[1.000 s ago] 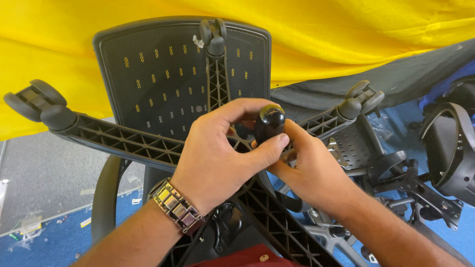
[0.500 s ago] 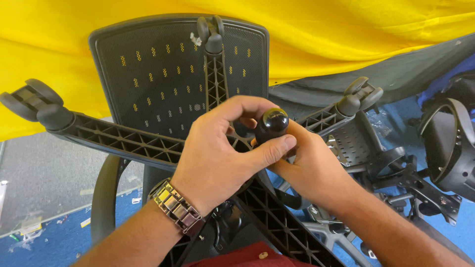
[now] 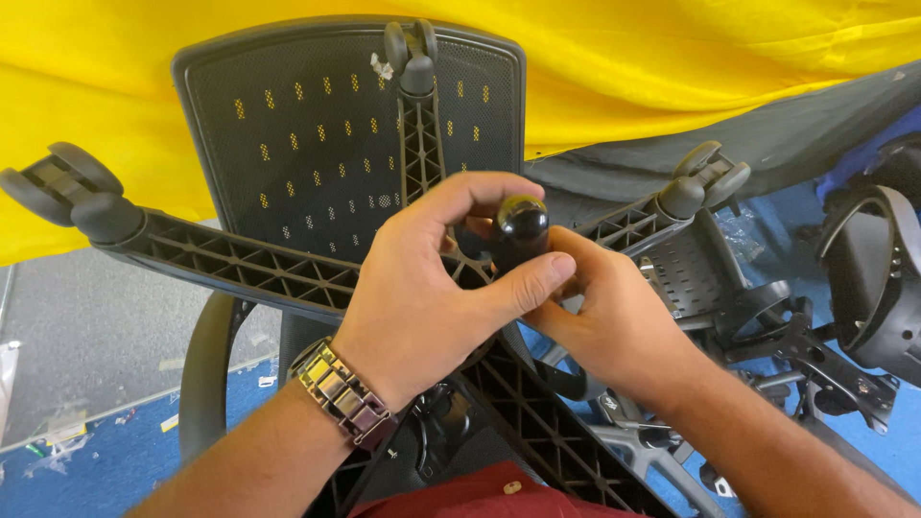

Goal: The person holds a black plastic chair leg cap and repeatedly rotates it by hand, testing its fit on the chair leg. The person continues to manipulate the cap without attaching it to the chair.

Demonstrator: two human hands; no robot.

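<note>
Both hands meet at the hub of an upturned black chair base [image 3: 288, 273], a star of ribbed plastic legs lying over the mesh backrest [image 3: 317, 134] of an office chair. The left hand [image 3: 432, 297] comes in from the lower left, a metal-link watch [image 3: 342, 393] on its wrist; its fingers [image 3: 480, 192] curl over the hub and its thumb presses along the lower side of a glossy black rounded knob [image 3: 521, 223] that stands up at the centre of the base. The right hand [image 3: 614, 321] reaches in from the lower right and tucks under the left, its fingers clenched around the stem just below the knob, so the knob sits pinched between the two hands, right at the middle where the legs join. One leg runs to the far left and ends in a twin-wheel castor [image 3: 62, 187]; another points straight away, its castor [image 3: 411, 48] resting against the top edge of the backrest; a third goes right to a castor [image 3: 705, 177]. Behind everything hangs a yellow cloth [image 3: 672, 58]. More black chair parts [image 3: 863, 288] lie on the blue floor [image 3: 106, 460] at the right.
</note>
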